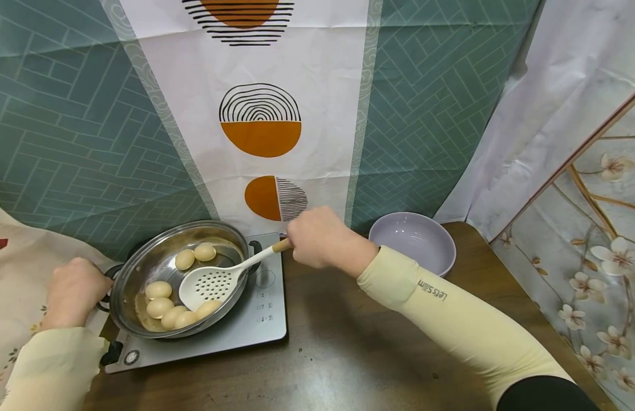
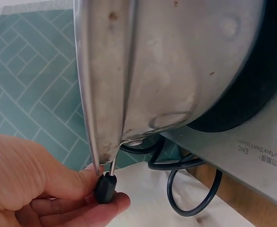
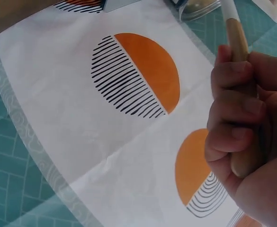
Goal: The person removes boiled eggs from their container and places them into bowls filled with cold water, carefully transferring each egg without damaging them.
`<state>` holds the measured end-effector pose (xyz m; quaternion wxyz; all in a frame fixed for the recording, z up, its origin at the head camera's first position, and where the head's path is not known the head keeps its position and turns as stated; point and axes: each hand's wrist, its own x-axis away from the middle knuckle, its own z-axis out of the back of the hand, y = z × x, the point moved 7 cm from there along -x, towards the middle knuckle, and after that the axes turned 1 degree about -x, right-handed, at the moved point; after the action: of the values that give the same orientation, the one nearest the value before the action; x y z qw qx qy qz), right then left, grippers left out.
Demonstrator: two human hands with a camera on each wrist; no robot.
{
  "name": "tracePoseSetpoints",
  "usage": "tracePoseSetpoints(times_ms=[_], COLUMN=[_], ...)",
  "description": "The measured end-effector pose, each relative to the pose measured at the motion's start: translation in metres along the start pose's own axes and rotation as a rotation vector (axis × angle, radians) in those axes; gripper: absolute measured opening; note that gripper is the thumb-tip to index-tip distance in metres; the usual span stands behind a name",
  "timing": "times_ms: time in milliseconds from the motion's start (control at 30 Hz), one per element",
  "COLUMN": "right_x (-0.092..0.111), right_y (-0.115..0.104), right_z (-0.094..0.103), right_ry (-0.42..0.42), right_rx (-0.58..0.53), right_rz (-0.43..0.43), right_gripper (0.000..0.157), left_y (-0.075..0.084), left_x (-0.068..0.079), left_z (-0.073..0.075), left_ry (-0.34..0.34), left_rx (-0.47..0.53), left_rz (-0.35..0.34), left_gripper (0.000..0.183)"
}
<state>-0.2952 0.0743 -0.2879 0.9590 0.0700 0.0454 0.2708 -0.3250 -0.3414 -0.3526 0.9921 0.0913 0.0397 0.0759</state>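
Note:
A wide steel pan (image 1: 230, 234) stands on a flat cooktop (image 1: 266, 314) and holds several pale, smooth eggs (image 1: 158, 289). My left hand (image 1: 76, 291) pinches the black side handle (image 2: 105, 188) of the pan between thumb and fingers. In my right hand (image 1: 324, 240) is a white skimmer (image 1: 209, 283), gripped by its wooden handle (image 3: 240, 42) with the fingers wrapped round it. The skimmer's perforated head lies inside the pan, beside the eggs near the front wall. No egg is seen on that head.
Right of the cooktop, a lilac bowl (image 1: 415, 242) sits at the back of the brown wooden table (image 1: 348, 365). A black cable (image 2: 195, 208) loops beside the cooktop. Patterned cloth (image 1: 322, 74) hangs behind, and a floral sheet (image 1: 599, 274) borders the right side.

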Motion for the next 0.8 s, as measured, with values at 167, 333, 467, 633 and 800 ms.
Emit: tracePoseSetpoints(times_ms=[167,333,467,633,800], right_x=[-0.001,-0.002,-0.002,-0.001,0.002], right_y=[-0.006,-0.006,-0.002,0.005,0.009], right_z=[-0.001,-0.003,-0.008,-0.009,-0.004], right_ry=[0.039,0.023,-0.021,-0.011,0.035], right_rx=[0.029,0.017,-0.010,-0.049,-0.026], right_rz=[0.059,0.053,0.023,0.023,0.036], right_gripper=[0.019,0.021,0.023,0.022,0.023], left_y=[-0.001,-0.003,-0.003,-0.001,0.001], left_x=[0.000,0.001,0.001,0.001,0.002], left_z=[-0.001,-0.002,-0.002,-0.003,-0.001], left_ry=[0.006,0.000,0.004,0.013,0.015], left_rx=[-0.005,-0.010,-0.007,-0.002,0.006], left_rz=[-0.014,-0.009,-0.009,0.000,0.003], left_gripper=[0.021,0.020,0.019,0.020,0.020])
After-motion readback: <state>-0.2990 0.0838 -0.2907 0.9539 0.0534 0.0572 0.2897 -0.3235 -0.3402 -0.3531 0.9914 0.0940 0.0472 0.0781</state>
